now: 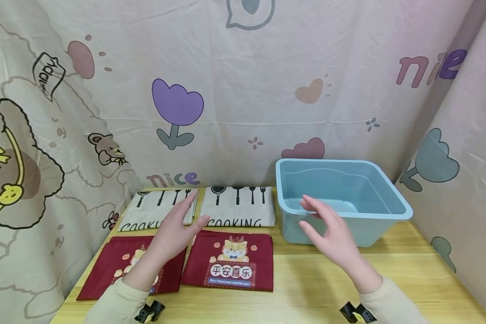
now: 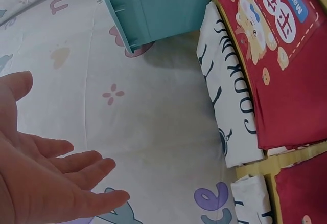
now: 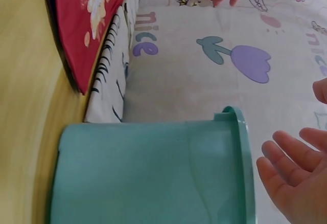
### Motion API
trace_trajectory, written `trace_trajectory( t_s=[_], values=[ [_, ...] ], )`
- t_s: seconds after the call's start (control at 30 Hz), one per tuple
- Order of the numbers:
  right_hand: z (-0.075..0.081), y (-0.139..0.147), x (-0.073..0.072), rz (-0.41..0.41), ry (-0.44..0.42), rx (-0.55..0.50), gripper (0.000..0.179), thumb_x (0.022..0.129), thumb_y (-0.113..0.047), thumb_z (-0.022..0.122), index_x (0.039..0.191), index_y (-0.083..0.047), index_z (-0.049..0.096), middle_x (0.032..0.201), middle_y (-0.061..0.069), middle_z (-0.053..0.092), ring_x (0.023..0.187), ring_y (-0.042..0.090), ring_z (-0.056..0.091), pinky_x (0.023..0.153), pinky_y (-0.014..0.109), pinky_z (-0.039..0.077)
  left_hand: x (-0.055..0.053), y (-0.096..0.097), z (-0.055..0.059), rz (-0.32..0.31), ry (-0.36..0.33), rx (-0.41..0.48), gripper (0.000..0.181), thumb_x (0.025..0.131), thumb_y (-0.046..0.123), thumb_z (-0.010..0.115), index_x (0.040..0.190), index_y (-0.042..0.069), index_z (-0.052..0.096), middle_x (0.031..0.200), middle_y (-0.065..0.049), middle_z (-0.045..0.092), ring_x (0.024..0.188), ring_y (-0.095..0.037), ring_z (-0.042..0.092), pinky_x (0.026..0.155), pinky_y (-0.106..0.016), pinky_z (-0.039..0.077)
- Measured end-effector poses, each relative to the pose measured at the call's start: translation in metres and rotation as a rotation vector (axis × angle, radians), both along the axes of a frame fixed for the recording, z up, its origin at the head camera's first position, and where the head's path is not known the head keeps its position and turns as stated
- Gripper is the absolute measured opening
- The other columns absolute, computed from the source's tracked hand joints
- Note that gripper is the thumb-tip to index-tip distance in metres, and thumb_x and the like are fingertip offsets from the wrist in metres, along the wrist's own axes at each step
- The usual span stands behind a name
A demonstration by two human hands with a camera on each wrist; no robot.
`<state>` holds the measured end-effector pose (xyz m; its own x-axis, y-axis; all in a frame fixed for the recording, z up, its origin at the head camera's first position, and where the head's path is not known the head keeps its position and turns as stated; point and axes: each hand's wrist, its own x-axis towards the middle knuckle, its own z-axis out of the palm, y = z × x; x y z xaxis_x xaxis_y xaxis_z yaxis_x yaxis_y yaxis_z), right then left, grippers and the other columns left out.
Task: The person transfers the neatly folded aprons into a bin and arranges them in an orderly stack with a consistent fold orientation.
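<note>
My left hand hovers over the folded cloths on the left, fingers extended and holding nothing. Below it lie a red folded cloth with a cartoon animal print and a white folded cloth with black utensil prints. To their right are a second red folded cloth, with Chinese characters, and a second white one lettered COOKING. My right hand, also holding nothing, is raised in front of the blue plastic bin, its fingers overlapping the near rim in the head view. In the left wrist view the left fingers are spread.
The bin stands on the right part of the wooden table, near the back. A pale printed curtain hangs behind the table and along both sides. Dark wrist cameras sit at both cuffs.
</note>
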<state>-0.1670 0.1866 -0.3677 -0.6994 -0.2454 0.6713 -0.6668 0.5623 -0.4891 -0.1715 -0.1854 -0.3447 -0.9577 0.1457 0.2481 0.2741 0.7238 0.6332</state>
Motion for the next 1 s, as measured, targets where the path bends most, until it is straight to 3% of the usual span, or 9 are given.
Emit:
trace_trajectory(
  t_s=[0.37,0.57,0.73,1.0],
  values=[
    [-0.016,-0.008,0.003,0.092,-0.030,-0.012,0.055,0.084,0.001,0.074,0.136,-0.005,0.056,0.123,0.002,0.067,0.110,0.018,0.062,0.087,0.022,0.050,0.001,-0.005,-0.014,0.009,-0.096,0.070,0.079,0.097,0.046,0.060,0.155,0.002,0.028,0.150,-0.025,0.039,0.137,-0.042,0.038,0.108,-0.061,0.032],
    [-0.028,-0.012,0.004,0.126,-0.082,-0.012,0.053,0.086,-0.001,0.073,0.136,-0.003,0.056,0.122,0.005,0.067,0.110,0.017,0.062,0.085,0.029,0.053,0.002,-0.007,-0.024,0.009,-0.132,0.100,0.079,0.097,0.048,0.060,0.154,0.001,0.030,0.149,-0.025,0.042,0.136,-0.041,0.040,0.107,-0.057,0.036],
    [-0.044,-0.015,0.000,0.153,-0.192,-0.045,0.047,0.090,-0.004,0.071,0.135,-0.004,0.056,0.120,0.007,0.068,0.106,0.020,0.064,0.084,0.034,0.056,0.002,-0.007,-0.030,0.023,-0.176,0.154,0.078,0.097,0.046,0.061,0.152,-0.001,0.031,0.147,-0.026,0.043,0.134,-0.040,0.043,0.105,-0.054,0.041],
    [-0.061,-0.019,-0.006,0.178,-0.482,-0.113,0.045,0.096,-0.016,0.066,0.137,-0.002,0.053,0.122,0.012,0.067,0.107,0.027,0.065,0.091,0.037,0.053,0.001,-0.009,-0.043,0.040,-0.247,0.183,0.077,0.096,0.045,0.063,0.151,-0.001,0.034,0.148,-0.025,0.043,0.134,-0.041,0.042,0.106,-0.054,0.040]
  ],
)
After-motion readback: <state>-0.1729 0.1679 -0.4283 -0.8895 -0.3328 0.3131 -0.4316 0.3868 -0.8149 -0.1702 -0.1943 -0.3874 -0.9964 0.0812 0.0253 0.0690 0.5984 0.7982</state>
